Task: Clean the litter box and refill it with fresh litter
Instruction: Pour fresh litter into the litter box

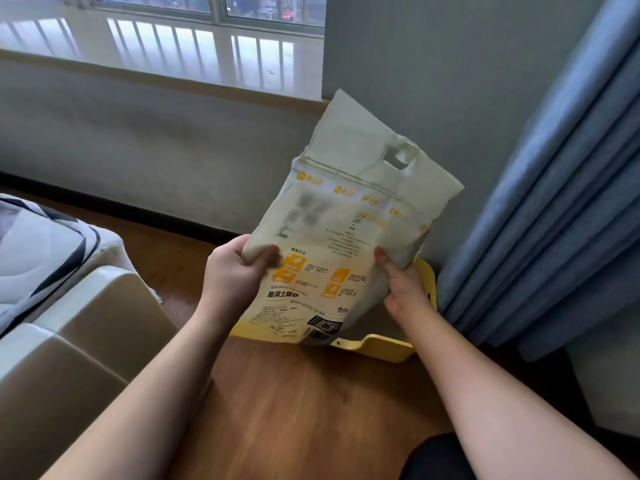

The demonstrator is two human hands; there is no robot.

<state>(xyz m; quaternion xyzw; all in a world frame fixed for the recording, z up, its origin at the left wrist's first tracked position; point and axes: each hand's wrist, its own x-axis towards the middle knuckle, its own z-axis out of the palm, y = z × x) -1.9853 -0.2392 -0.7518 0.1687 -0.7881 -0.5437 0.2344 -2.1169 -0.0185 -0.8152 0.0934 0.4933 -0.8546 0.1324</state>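
A cream and yellow bag of bentonite cat litter (343,223) is held up in front of the wall, its handle cut-out at the top right. My left hand (235,271) grips the bag's left edge, thumb on the printed face. My right hand (401,285) grips its right edge lower down. The bag's bottom end hangs over a yellow litter box (377,346) on the wood floor, and the bag hides most of the box. Whether litter lies in the box I cannot see.
A beige hooded cover (86,327) stands at the left, with a striped bed cover (41,244) beyond it. A blue curtain (554,209) hangs at the right. The grey wall and a window sill (166,74) lie behind the bag. Wood floor (304,403) stretches below my arms.
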